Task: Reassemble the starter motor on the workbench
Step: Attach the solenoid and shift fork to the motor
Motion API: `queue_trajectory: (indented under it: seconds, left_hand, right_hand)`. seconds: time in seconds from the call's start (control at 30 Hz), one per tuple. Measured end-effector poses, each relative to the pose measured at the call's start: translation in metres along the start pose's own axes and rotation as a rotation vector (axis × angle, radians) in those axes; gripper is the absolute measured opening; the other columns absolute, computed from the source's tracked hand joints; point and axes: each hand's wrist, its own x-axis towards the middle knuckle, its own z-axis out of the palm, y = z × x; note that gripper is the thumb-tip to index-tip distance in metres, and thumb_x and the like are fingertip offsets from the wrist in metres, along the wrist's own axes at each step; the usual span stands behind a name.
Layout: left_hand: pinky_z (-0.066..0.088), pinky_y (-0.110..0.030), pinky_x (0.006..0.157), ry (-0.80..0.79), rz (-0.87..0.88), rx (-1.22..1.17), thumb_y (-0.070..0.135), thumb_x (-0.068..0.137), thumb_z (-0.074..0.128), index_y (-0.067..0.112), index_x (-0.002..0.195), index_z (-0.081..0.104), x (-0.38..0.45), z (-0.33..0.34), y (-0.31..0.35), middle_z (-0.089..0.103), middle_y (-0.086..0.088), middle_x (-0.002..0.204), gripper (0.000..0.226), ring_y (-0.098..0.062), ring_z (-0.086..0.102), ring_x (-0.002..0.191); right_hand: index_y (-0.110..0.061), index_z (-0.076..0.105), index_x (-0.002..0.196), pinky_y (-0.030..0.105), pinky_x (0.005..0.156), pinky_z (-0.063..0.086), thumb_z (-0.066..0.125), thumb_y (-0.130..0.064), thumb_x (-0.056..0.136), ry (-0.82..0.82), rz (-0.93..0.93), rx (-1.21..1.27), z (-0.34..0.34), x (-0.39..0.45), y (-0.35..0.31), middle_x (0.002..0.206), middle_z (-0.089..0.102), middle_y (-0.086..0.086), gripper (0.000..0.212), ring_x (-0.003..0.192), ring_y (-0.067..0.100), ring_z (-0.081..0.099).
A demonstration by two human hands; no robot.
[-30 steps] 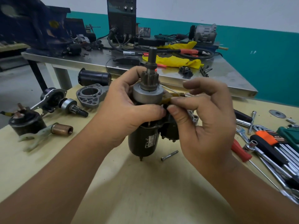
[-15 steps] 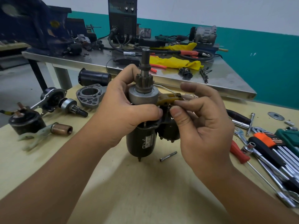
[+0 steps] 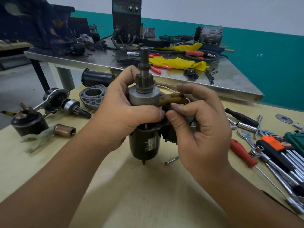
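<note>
The black starter motor body (image 3: 144, 145) stands upright on the yellow workbench (image 3: 131, 195), its shaft and pinion gear (image 3: 144, 83) pointing up above a grey drive clutch (image 3: 144, 97). My left hand (image 3: 125, 112) grips the clutch and the top of the body from the left. My right hand (image 3: 200, 125) pinches the yellow-brown shift fork (image 3: 172, 99) that sticks out to the right of the clutch. The solenoid (image 3: 169, 134) beside the body is mostly hidden by my right hand.
A grey nose housing (image 3: 92, 96), another drive with bracket (image 3: 65, 102), a copper plunger with fork (image 3: 62, 130) and a black solenoid (image 3: 28, 120) lie at left. A loose bolt (image 3: 171, 160) lies near the motor. Screwdrivers, wrenches and sockets (image 3: 271, 148) spread at right. A steel table (image 3: 213, 83) stands behind.
The motor has shifted slightly left and tilted more upright in my hands. My right fingers have slid along the shift fork, thumb now meeting my left thumb.
</note>
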Motion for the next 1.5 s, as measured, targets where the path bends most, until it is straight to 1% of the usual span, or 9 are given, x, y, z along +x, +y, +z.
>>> queue_trajectory:
  seconds: [0.2, 0.3, 0.4, 0.6, 0.97, 1.13, 1.3, 1.43, 1.5]
  left_hand:
    - [0.064, -0.045, 0.078, -0.003, -0.008, -0.042, 0.006, 0.059, 0.084, 0.022, 0.099, 0.061, 0.0, -0.002, 0.001, 0.071, -0.013, 0.096, 0.049, -0.03, 0.073, 0.086]
    - [0.064, -0.04, 0.077, -0.009, -0.003, -0.052, 0.006, 0.059, 0.083, 0.02, 0.1, 0.06, 0.0, -0.002, 0.002, 0.072, -0.011, 0.095, 0.049, -0.028, 0.073, 0.086]
    - [0.062, -0.035, 0.075, -0.013, -0.001, -0.06, 0.005, 0.06, 0.082, 0.019, 0.101, 0.058, -0.001, -0.001, 0.003, 0.073, -0.008, 0.093, 0.049, -0.024, 0.074, 0.084]
    - [0.062, -0.034, 0.075, -0.017, -0.006, -0.071, 0.006, 0.059, 0.082, 0.017, 0.102, 0.057, -0.002, -0.002, 0.004, 0.075, -0.005, 0.091, 0.051, -0.022, 0.074, 0.083]
    - [0.062, -0.034, 0.075, -0.022, -0.021, -0.1, 0.004, 0.06, 0.082, 0.017, 0.103, 0.057, -0.002, -0.002, 0.004, 0.076, -0.006, 0.093, 0.051, -0.023, 0.076, 0.084]
    - [0.062, -0.034, 0.075, -0.019, -0.026, -0.085, 0.006, 0.06, 0.083, 0.019, 0.103, 0.059, -0.002, -0.002, 0.004, 0.076, -0.005, 0.094, 0.051, -0.023, 0.076, 0.085]
    - [0.062, -0.035, 0.076, -0.011, -0.005, -0.063, 0.006, 0.059, 0.082, 0.022, 0.101, 0.06, -0.002, -0.003, 0.003, 0.075, -0.004, 0.094, 0.05, -0.023, 0.075, 0.085]
    - [0.062, -0.034, 0.078, -0.018, 0.015, -0.065, 0.006, 0.061, 0.082, 0.018, 0.102, 0.058, -0.003, -0.001, 0.002, 0.076, -0.005, 0.093, 0.049, -0.023, 0.075, 0.086]
    - [0.061, -0.033, 0.077, -0.023, 0.019, -0.074, 0.006, 0.062, 0.082, 0.017, 0.104, 0.057, -0.003, -0.001, 0.003, 0.076, -0.005, 0.093, 0.05, -0.023, 0.075, 0.086]
  right_hand:
    - [0.003, 0.071, 0.087, 0.025, 0.095, 0.046, 0.071, 0.001, 0.088, 0.006, -0.039, -0.024, 0.002, 0.005, -0.002, 0.12, 0.059, 0.02, 0.002, 0.113, 0.028, 0.059]
    - [0.003, 0.072, 0.087, 0.028, 0.091, 0.05, 0.071, -0.001, 0.089, -0.016, -0.039, -0.013, 0.003, 0.003, -0.002, 0.118, 0.061, 0.022, 0.005, 0.11, 0.03, 0.061]
    - [0.002, 0.073, 0.088, 0.031, 0.092, 0.051, 0.071, -0.006, 0.09, -0.037, -0.019, -0.006, 0.001, 0.002, -0.003, 0.119, 0.061, 0.021, 0.009, 0.112, 0.023, 0.062]
    - [0.0, 0.072, 0.088, 0.016, 0.093, 0.047, 0.076, -0.006, 0.083, -0.026, 0.069, 0.05, -0.001, 0.002, -0.008, 0.119, 0.061, 0.017, 0.009, 0.114, 0.006, 0.059]
    - [0.006, 0.069, 0.084, 0.019, 0.089, 0.047, 0.072, 0.009, 0.086, 0.067, -0.031, -0.096, 0.002, 0.002, -0.01, 0.109, 0.065, 0.02, 0.006, 0.103, 0.019, 0.063]
    - [0.005, 0.071, 0.087, 0.04, 0.083, 0.054, 0.073, 0.003, 0.088, 0.066, -0.111, -0.174, 0.001, 0.002, -0.005, 0.108, 0.066, 0.02, 0.003, 0.1, 0.031, 0.065]
    - [0.004, 0.073, 0.084, 0.044, 0.082, 0.054, 0.073, -0.003, 0.09, 0.047, -0.176, -0.223, 0.0, 0.003, -0.007, 0.109, 0.067, 0.021, 0.01, 0.101, 0.032, 0.066]
    - [-0.006, 0.07, 0.087, 0.027, 0.09, 0.053, 0.075, -0.012, 0.088, -0.018, 0.058, -0.065, 0.0, 0.008, -0.012, 0.121, 0.062, 0.01, 0.009, 0.113, 0.015, 0.062]
    - [-0.018, 0.065, 0.094, 0.031, 0.092, 0.056, 0.076, -0.02, 0.085, -0.091, 0.271, 0.121, -0.001, 0.011, -0.014, 0.125, 0.061, 0.0, 0.014, 0.115, 0.011, 0.063]
